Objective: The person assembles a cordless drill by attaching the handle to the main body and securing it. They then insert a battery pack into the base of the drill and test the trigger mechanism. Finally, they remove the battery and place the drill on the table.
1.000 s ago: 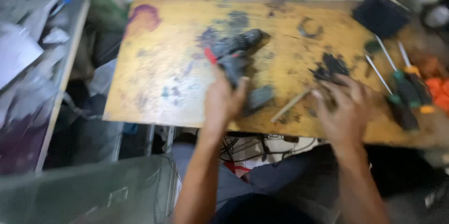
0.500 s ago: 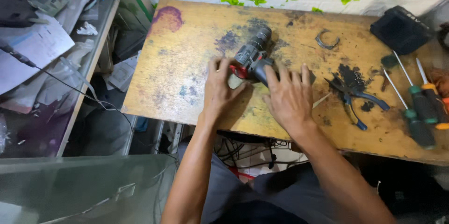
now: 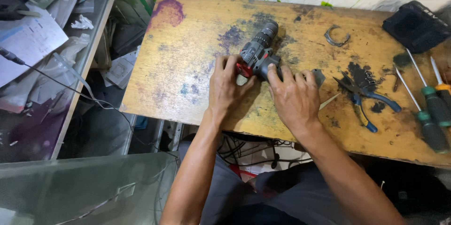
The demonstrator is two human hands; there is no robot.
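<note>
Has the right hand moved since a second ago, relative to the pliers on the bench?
Yes. The right hand has moved left, away from the blue-handled pliers, and now rests on the drill body opposite the left hand.

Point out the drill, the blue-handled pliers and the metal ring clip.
drill (image 3: 258,52), head view, on its grey body.
blue-handled pliers (image 3: 371,99), head view, on one handle.
metal ring clip (image 3: 336,36), head view, on its curved band.

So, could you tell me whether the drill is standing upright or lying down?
Lying down: the drill rests on its side on the table, both hands on it.
</note>
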